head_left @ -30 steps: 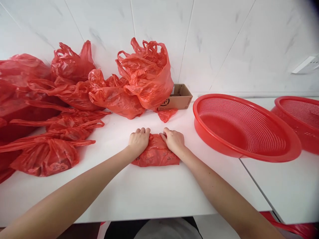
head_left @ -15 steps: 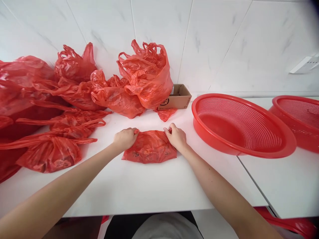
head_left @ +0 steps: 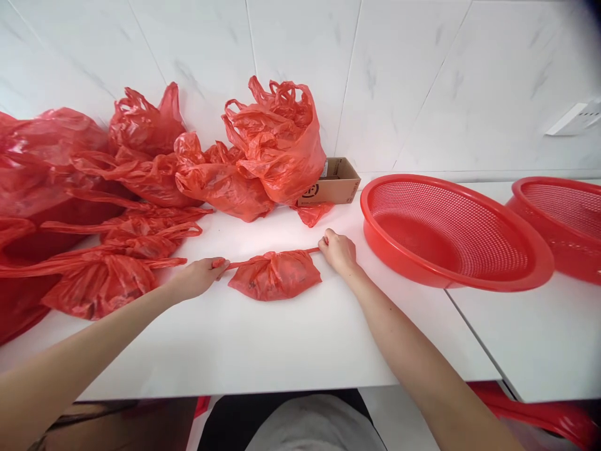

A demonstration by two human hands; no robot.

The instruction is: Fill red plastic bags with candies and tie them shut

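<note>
A small red plastic bag (head_left: 275,275) lies bunched on the white counter (head_left: 263,344) in front of me. Its two handles are drawn out sideways into thin strips. My left hand (head_left: 197,277) is closed on the left handle. My right hand (head_left: 337,250) is closed on the right handle, close to the red perforated basin (head_left: 451,232). The bag's body sits between my two hands.
Many red plastic bags (head_left: 94,207) are heaped along the left and back of the counter, one standing tall (head_left: 277,144). A small cardboard box (head_left: 333,183) sits by the tiled wall. A second red basin (head_left: 563,219) is at far right. A wall socket (head_left: 573,119) is on the tiles.
My hands have moved apart from the middle of the bag, the left going left and the right going right, pulling the bag's handles out into thin strips.
</note>
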